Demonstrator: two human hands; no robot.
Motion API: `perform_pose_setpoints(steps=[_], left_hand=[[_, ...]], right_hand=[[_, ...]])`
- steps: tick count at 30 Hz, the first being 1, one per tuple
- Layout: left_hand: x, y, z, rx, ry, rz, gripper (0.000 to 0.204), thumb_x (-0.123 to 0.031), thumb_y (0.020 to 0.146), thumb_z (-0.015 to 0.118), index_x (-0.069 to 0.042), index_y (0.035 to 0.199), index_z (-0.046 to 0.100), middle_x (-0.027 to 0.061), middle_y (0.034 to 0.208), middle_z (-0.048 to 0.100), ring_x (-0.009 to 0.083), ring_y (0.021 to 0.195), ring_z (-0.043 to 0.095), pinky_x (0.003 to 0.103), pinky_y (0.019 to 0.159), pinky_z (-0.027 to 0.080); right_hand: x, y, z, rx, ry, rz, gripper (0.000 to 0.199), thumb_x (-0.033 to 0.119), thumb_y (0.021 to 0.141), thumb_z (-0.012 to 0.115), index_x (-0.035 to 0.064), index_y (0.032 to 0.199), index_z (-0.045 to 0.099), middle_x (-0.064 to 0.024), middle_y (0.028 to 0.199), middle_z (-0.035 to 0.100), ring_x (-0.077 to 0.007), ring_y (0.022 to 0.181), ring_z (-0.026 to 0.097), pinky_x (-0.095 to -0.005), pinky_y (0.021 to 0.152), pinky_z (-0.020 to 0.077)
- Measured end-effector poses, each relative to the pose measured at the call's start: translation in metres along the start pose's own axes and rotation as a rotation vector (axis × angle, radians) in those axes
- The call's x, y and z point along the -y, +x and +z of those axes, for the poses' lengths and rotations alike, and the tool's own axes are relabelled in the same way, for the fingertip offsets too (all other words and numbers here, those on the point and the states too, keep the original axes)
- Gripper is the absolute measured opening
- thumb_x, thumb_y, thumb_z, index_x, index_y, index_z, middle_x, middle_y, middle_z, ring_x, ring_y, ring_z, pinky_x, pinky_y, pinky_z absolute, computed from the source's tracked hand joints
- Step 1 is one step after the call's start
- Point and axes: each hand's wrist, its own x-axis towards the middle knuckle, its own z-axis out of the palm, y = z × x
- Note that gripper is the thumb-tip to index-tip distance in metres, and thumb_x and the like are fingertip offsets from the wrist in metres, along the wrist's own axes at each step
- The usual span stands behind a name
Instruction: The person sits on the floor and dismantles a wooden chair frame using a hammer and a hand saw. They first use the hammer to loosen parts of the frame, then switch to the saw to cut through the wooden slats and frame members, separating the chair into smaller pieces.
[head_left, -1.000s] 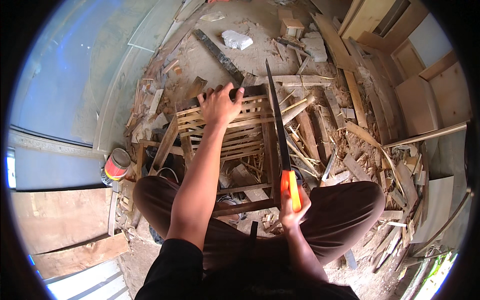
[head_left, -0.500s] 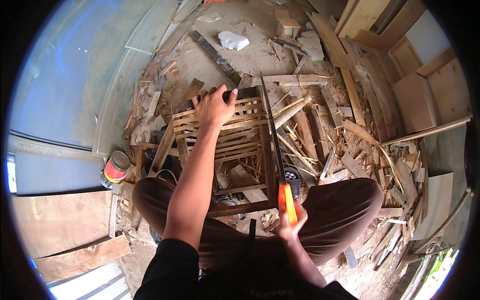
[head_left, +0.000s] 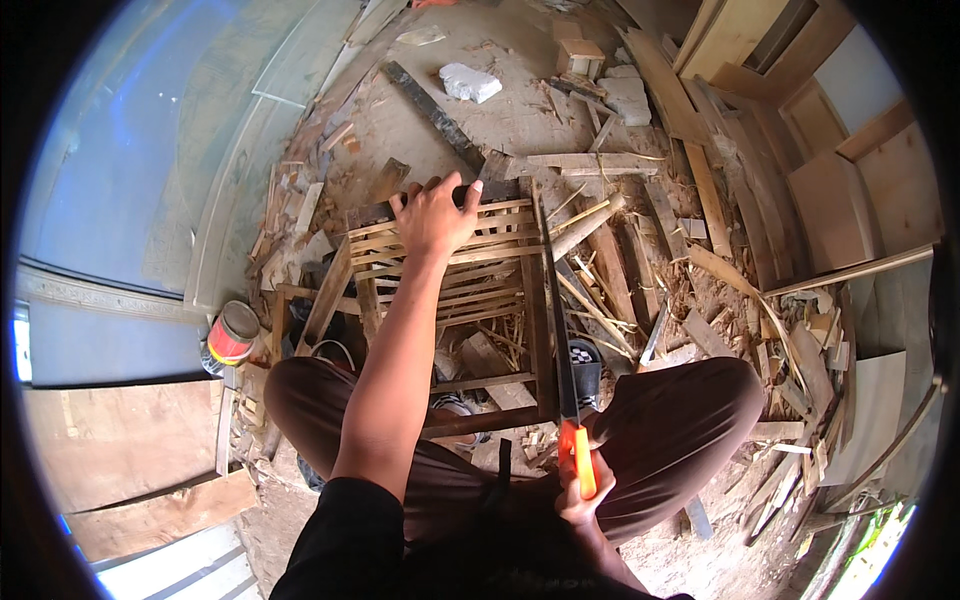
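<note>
Left hand [head_left: 435,212] pressed over slatted wooden crate frame [head_left: 450,270], steadying it. Right hand [head_left: 580,495] clenched around orange-handled handsaw [head_left: 565,370], blade laid along frame's right rail.

The slatted frame [head_left: 450,290] stands on the floor [head_left: 520,110] before the knees, with the saw [head_left: 562,340] along its right side. A tin [head_left: 232,335] sits left of it; scrap boards [head_left: 700,250] lie right.

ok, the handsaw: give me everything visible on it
The handsaw has a long, narrow dark metal blade and a bright orange handle gripped by the right hand. It runs nearly straight away from the person, blade lying along the right side rail of the slatted wooden frame. Teeth are too small to make out.
</note>
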Motion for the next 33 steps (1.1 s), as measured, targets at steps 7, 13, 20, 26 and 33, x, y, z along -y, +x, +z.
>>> perform_pose_setpoints(steps=[7, 13, 20, 26, 33], left_hand=[[0.001, 0.011, -0.003, 0.068, -0.065, -0.038, 0.047, -0.06, 0.103, 0.05, -0.021, 0.118, 0.072, 0.0104, 0.111, 0.079, 0.0321, 0.119, 0.066, 0.052, 0.111, 0.033], [-0.009, 0.0, 0.004, -0.048, 0.023, 0.016, 0.051, -0.059, 0.104, 0.05, -0.015, 0.118, 0.072, 0.0087, 0.121, 0.074, 0.0303, 0.123, 0.063, 0.053, 0.114, 0.033], [0.0, 0.002, 0.013, -0.141, 0.016, 0.037, 0.06, -0.061, 0.104, 0.047, -0.01, 0.115, 0.076, 0.0114, 0.114, 0.074, 0.0309, 0.114, 0.065, 0.049, 0.11, 0.033], [-0.006, 0.004, 0.01, -0.046, 0.027, -0.019, 0.063, -0.062, 0.105, 0.043, -0.01, 0.123, 0.074, 0.0106, 0.127, 0.071, 0.0308, 0.126, 0.061, 0.051, 0.12, 0.029], [-0.01, 0.002, 0.002, -0.008, 0.041, -0.041, 0.062, -0.061, 0.105, 0.044, -0.011, 0.126, 0.073, 0.0094, 0.127, 0.072, 0.0305, 0.127, 0.06, 0.051, 0.12, 0.029]], right_hand=[[-0.012, 0.076, 0.026, -0.042, -0.003, 0.044, 0.016, 0.012, 0.097, 0.068, -0.0024, 0.09, 0.066, 0.0013, 0.069, 0.055, -0.0071, 0.062, 0.049, -0.0262, 0.056, 0.0392], [-0.039, 0.056, 0.021, -0.09, 0.084, -0.014, 0.015, 0.012, 0.098, 0.066, 0.0014, 0.089, 0.059, 0.0033, 0.066, 0.052, -0.0048, 0.059, 0.047, -0.0235, 0.052, 0.0357], [-0.003, 0.044, 0.002, -0.021, -0.029, -0.156, 0.049, 0.045, 0.103, 0.064, 0.0003, 0.087, 0.054, 0.0012, 0.066, 0.05, -0.0061, 0.055, 0.044, -0.0242, 0.05, 0.0331], [0.001, 0.041, 0.004, 0.044, 0.0, -0.05, 0.066, 0.066, 0.105, 0.045, 0.0035, 0.083, 0.05, 0.0009, 0.062, 0.044, -0.0076, 0.05, 0.037, -0.0259, 0.047, 0.027], [0.015, 0.039, 0.0, 0.078, 0.073, 0.047, 0.058, 0.057, 0.107, 0.048, 0.0027, 0.089, 0.052, 0.0017, 0.064, 0.045, -0.0071, 0.052, 0.04, -0.0252, 0.048, 0.0297]])
